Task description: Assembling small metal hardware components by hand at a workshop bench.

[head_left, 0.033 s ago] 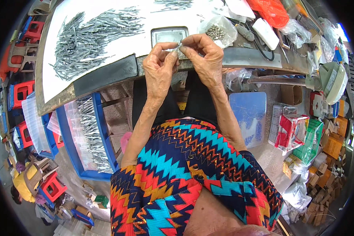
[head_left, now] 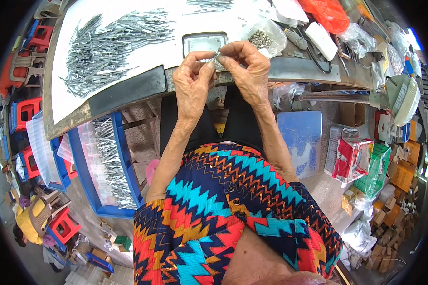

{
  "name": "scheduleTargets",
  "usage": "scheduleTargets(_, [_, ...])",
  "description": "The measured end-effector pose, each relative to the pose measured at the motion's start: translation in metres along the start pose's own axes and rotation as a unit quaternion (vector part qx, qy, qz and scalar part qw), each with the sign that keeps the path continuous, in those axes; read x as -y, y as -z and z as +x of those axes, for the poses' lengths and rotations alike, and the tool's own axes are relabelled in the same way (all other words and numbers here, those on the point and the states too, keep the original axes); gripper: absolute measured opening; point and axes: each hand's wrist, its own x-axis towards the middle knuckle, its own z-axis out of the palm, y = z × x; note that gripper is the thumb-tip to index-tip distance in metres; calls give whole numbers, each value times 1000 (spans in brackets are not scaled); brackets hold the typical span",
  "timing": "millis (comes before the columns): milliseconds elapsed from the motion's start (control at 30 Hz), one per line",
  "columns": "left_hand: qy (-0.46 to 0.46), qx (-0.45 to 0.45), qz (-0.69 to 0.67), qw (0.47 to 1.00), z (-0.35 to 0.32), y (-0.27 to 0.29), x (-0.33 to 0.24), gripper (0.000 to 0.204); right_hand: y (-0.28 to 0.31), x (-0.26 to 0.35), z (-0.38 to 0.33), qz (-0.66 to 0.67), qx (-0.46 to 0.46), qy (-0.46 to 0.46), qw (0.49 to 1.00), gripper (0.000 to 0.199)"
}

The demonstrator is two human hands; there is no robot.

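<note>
Over the near edge of the workbench, my left hand (head_left: 191,84) and my right hand (head_left: 250,76) meet fingertip to fingertip. Both pinch a small silvery metal piece (head_left: 217,54), mostly hidden by the fingers; its exact kind cannot be made out. Just beyond the fingers lies a shallow rectangular metal tray (head_left: 185,45) with a dark rim. To the left, a large heap of thin grey metal strips (head_left: 97,57) covers part of a white sheet (head_left: 64,97). Right of my right hand sits a clear plastic bag (head_left: 279,42) with small round metal parts (head_left: 260,39).
A blue crate (head_left: 123,156) of similar strips stands low at the left. A lamp-like fixture (head_left: 402,97) juts out at the right, above a blue-topped stool (head_left: 299,137). Wire baskets (head_left: 335,147) and wooden blocks (head_left: 390,237) are further right. Red stools (head_left: 64,225) stand far left.
</note>
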Motion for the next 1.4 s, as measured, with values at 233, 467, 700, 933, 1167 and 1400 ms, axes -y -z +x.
scheduleTargets(233, [22, 16, -40, 999, 0, 2, -1, 15, 2, -4, 2, -2, 4, 9, 1000, 12])
scheduleTargets(467, [97, 60, -151, 982, 3, 10, -5, 15, 7, -10, 8, 91, 32, -36, 995, 20])
scheduleTargets(700, [137, 107, -223, 959, 7, 19, -6, 15, 10, -11, 18, 215, 98, -97, 967, 32])
scheduleTargets(933, [-22, -34, 40, 998, 4, 3, 2, 12, -4, -12, 16, 119, 58, -76, 988, 29])
scheduleTargets(1167, [-51, -56, 67, 995, 3, 3, 9, 13, -11, -14, 10, 122, 25, -66, 990, 25])
scheduleTargets(1400, [-39, -68, 48, 996, 3, 3, 11, 13, -20, -13, 4, 112, 6, -71, 991, 21])
